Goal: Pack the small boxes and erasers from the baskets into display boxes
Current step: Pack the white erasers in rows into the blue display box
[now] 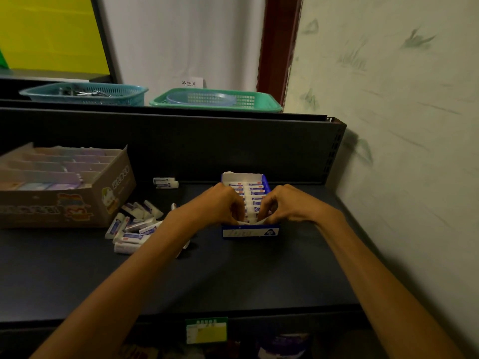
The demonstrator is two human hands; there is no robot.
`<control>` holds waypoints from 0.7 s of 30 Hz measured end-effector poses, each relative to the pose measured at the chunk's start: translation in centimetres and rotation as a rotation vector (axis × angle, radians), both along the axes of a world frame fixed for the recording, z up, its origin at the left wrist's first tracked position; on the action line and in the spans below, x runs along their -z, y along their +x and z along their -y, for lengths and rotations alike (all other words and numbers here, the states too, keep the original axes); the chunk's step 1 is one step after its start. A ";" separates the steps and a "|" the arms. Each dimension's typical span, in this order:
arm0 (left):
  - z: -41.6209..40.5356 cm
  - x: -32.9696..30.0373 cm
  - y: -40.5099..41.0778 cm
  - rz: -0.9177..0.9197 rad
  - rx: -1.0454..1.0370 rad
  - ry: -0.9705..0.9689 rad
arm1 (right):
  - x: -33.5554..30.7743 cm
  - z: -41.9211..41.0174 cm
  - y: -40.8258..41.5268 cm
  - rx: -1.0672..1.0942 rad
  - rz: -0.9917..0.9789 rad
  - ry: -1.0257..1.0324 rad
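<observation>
Step in hand: seating erasers in blue display box, w/ two rows filled beyond the fingertips. Left hand & right hand both curl into the box's near end, pinching at something white; can't tell if eraser or flap. Loose erasers lie left of left fingers. Next, prob: press flush, fetch another. Fingertips hidden inside box.

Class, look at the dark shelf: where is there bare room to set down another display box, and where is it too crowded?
Bare room: the near strip of the shelf in front of the blue display box, and the patch between that box and the wall on the right. Crowded: between the cardboard box and the left hand, where loose erasers lie heaped.
</observation>
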State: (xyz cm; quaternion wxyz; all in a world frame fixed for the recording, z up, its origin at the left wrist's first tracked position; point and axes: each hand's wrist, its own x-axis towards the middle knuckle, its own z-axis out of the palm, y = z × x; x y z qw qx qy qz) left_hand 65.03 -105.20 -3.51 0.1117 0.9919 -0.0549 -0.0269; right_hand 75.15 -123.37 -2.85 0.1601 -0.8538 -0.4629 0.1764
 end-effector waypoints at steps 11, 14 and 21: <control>-0.6 -0.6 -0.8 -0.076 0.058 0.010 | -0.6 0.1 -0.1 -0.042 0.002 -0.070; -0.5 -0.5 -0.5 -0.074 0.056 0.020 | -0.7 0.0 -0.1 -0.037 0.016 -0.074; -0.6 -0.1 0.3 -0.088 0.043 0.047 | -1.0 0.0 -0.2 -0.021 0.033 -0.062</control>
